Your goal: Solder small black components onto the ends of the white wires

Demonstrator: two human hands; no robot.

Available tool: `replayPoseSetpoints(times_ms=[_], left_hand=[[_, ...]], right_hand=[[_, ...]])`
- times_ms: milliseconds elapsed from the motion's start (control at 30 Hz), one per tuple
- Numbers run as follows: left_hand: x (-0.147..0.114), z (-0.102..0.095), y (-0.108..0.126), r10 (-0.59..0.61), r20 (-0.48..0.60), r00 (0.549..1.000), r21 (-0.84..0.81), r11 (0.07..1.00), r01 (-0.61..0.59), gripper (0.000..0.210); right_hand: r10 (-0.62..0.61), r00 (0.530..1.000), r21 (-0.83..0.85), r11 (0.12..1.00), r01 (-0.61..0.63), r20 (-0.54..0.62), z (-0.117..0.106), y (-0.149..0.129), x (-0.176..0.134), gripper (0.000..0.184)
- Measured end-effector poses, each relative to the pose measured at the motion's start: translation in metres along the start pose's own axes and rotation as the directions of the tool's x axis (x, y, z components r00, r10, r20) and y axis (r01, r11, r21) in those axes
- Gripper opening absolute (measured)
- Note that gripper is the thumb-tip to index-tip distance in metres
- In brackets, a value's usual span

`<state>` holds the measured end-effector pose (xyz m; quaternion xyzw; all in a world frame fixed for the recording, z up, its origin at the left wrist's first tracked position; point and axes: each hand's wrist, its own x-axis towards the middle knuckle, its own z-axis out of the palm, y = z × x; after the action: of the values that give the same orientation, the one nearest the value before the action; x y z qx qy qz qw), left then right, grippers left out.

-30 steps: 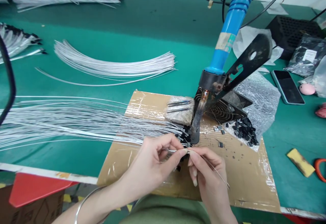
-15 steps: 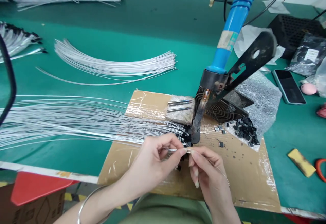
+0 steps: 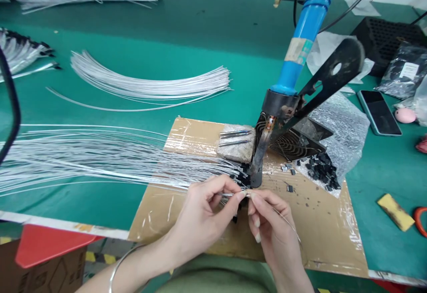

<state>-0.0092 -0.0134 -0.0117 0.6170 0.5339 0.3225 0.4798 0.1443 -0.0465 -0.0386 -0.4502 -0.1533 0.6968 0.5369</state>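
Observation:
My left hand (image 3: 207, 215) is closed in a pinch on a white wire, part of which shows between the fingers. Close against it, my right hand (image 3: 278, 222) pinches at the wire's end, and a thin silvery wire (image 3: 286, 220) runs back from its fingertips across the hand. The fingertips of both hands nearly touch and cover what lies between them. Just behind them are the black ends (image 3: 244, 176) of many white wires (image 3: 126, 157) stretching left. A hot, blue-handled soldering iron (image 3: 289, 73) rests in a black metal stand (image 3: 328, 86) above the hands.
Cardboard (image 3: 320, 235) lies under the hands. A block (image 3: 235, 153) with metal pins sits left of the iron. Small black parts (image 3: 322, 170) lie on bubble wrap (image 3: 347, 124). A white wire bundle (image 3: 150, 82), phone (image 3: 380, 113) and yellow sponge (image 3: 395, 213) are on the green table.
Both hands keep their pinch in nearly the same place. The left forearm and its bracelet have shifted slightly to the right.

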Motion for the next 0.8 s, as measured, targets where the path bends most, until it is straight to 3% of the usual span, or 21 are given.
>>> replayPoseSetpoints(times_ms=[267, 500, 800], left_hand=[[-0.002, 0.006, -0.003, 0.104, -0.089, 0.991, 0.058, 0.993, -0.099, 0.022], [-0.003, 0.013, -0.006, 0.123, -0.162, 0.979, 0.050, 0.992, -0.116, 0.019], [-0.002, 0.014, -0.007, -0.072, -0.080, 0.994, -0.144, 0.988, 0.060, 0.021]], right_hand=[[-0.009, 0.999, 0.020, 1.000, 0.010, -0.045, 0.003, -0.001, 0.000, 0.027], [-0.016, 0.996, 0.050, 0.999, 0.020, -0.091, 0.006, 0.001, -0.003, 0.029], [-0.048, 0.998, 0.049, 0.998, 0.050, -0.033, 0.002, 0.005, -0.003, 0.027]])
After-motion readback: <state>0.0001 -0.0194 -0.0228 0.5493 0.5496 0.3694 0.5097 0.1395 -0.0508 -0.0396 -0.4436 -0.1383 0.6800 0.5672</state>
